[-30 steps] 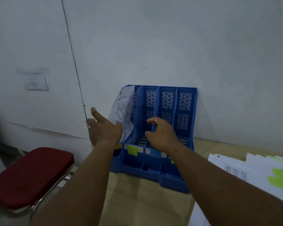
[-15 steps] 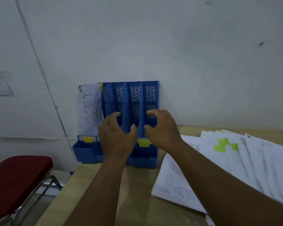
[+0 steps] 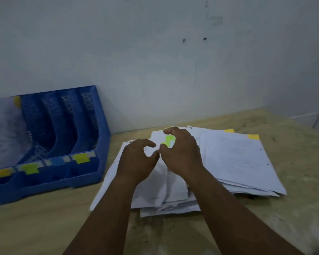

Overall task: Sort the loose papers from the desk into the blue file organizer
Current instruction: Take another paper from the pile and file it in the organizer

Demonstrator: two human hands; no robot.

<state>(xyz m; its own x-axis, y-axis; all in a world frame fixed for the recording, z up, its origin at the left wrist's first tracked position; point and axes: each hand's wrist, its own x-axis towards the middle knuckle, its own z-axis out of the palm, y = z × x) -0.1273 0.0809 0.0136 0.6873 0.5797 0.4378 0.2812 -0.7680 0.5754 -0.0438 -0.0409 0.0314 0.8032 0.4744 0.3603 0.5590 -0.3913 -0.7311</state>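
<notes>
The blue file organizer (image 3: 50, 137) stands against the wall at the left of the desk, with coloured tabs along its front rail. A white sheet (image 3: 5, 129) stands in its leftmost slot; the other slots look empty. A spread pile of loose papers (image 3: 236, 159) lies in the middle of the desk, some with green and yellow sticky tabs. My left hand (image 3: 136, 161) and my right hand (image 3: 180, 151) hover side by side over the pile's left part, fingers curled and apart, holding nothing. A green tab (image 3: 168, 139) shows between the fingers of my right hand.
The wooden desk (image 3: 44, 223) meets a pale wall (image 3: 155, 61) at the back. Its right edge (image 3: 302, 122) runs diagonally at the far right. Bare desk surface lies in front of the pile and the organizer.
Both hands have left the organizer's dividers and moved right, over the paper pile. The view has swung right and down, so the organizer now sits at the left.
</notes>
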